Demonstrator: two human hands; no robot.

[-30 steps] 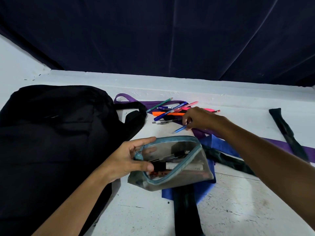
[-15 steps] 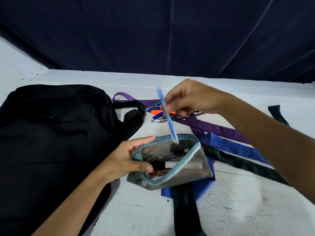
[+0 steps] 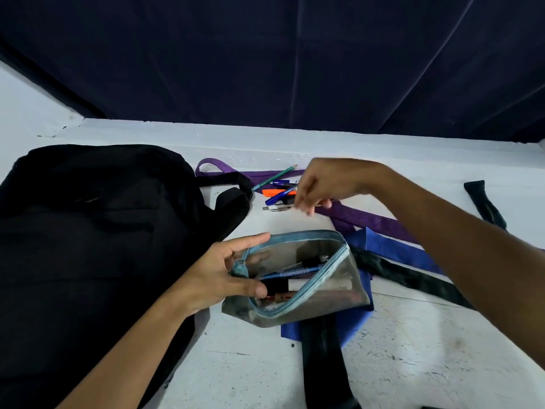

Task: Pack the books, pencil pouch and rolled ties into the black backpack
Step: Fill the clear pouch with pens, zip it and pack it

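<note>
Head view puts the pencil pouch (image 3: 298, 278) low at centre on the white table (image 3: 413, 349), its zip mouth gaping towards twelve o'clock and its long axis running from eight to two o'clock; pens already lie inside along that axis; the left hand (image 3: 218, 276) pinches the pouch's near-left end, thumb below and fingers above, keeping the mouth spread. From the pouch the loose pens (image 3: 278, 190) lie at twelve o'clock, fanned out, most pointing roughly from seven to one; the right hand (image 3: 321, 184) hovers right over them, far nearer than the left, fingers curled downward; motion blur hides whether they hold anything, so I cannot tell. Judging by this, the next pen must travel towards six o'clock into the mouth. Unrolled ties (image 3: 380, 222) trail off at three o'clock; the black backpack (image 3: 88, 231) sits at nine o'clock.
</note>
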